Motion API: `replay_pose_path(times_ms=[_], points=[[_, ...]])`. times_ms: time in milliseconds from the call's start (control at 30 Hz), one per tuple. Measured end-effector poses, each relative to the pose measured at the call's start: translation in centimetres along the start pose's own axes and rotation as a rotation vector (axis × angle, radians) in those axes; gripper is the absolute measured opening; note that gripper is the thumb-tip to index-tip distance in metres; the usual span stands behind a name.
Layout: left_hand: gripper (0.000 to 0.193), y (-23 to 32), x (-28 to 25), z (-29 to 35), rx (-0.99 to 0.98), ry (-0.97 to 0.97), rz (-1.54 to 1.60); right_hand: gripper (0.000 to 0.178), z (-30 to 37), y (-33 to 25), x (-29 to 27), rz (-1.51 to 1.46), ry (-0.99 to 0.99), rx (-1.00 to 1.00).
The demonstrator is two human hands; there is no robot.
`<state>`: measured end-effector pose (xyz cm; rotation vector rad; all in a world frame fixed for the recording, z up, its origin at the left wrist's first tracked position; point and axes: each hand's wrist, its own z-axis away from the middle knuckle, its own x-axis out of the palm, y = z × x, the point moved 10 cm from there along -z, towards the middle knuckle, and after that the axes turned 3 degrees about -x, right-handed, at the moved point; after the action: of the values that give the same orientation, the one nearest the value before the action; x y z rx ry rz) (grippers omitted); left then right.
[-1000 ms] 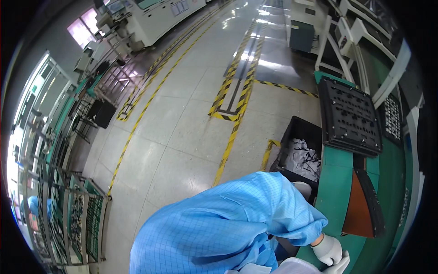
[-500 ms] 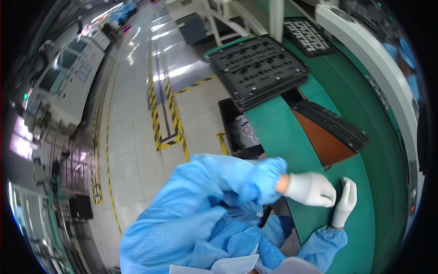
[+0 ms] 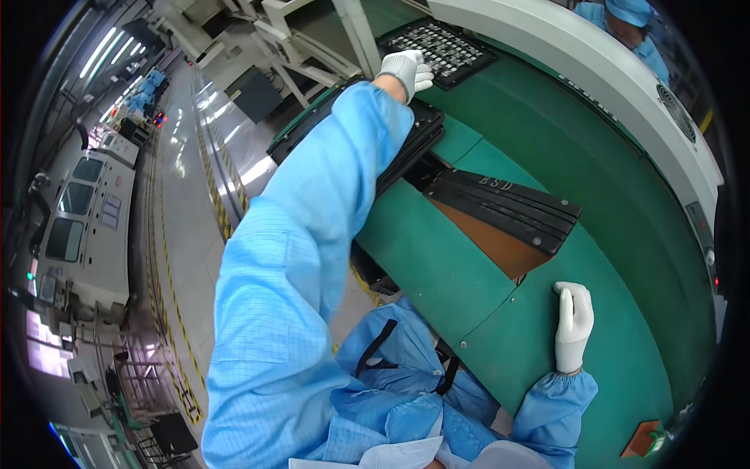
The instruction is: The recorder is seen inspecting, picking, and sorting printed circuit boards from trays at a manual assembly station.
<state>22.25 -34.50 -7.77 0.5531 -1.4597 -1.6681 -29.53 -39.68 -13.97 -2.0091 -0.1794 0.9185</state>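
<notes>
My left hand (image 3: 408, 74), in a white glove, is stretched far out over the stack of black trays (image 3: 426, 133). Its fingers are curled, and whatever they may hold is hidden. My forearm, in a blue sleeve, covers much of that stack. Just beyond the hand lies a black tray with rows of small light pieces (image 3: 441, 53). On the green bench (image 3: 461, 273) rests my right hand (image 3: 574, 320), also gloved, with its fingers loosely bent and nothing visible in them. Nearest to it stands a tilted set of black plates with a brown face (image 3: 508, 211).
A white curved machine frame (image 3: 594, 62) arches over the far right of the bench. A small brown piece (image 3: 642, 438) lies at the lower right. Beyond the bench's left edge runs a floor with yellow-black tape. A co-worker (image 3: 629, 27) is beyond the frame.
My left hand has moved from beside my right hand up and away to the tray stack. My right hand remains on the bench. The whole view has shifted.
</notes>
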Motion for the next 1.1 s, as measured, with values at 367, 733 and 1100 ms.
replay_pose_path(times_ms=[367,733,1100], points=[[0.042,-13.9,-0.4,-26.5,-0.493,0.374,-0.428,0.018,-1.2,0.4,-0.3,0.012,-0.024,0.020],[0.044,-13.5,0.2,-31.8,-0.314,0.037,-1.915,0.012,-1.7,0.9,-0.3,0.000,-0.036,0.068],[0.042,-9.8,5.8,-28.7,-0.169,-0.022,-2.097,0.012,-1.7,0.7,-0.4,-0.010,-0.023,0.034]])
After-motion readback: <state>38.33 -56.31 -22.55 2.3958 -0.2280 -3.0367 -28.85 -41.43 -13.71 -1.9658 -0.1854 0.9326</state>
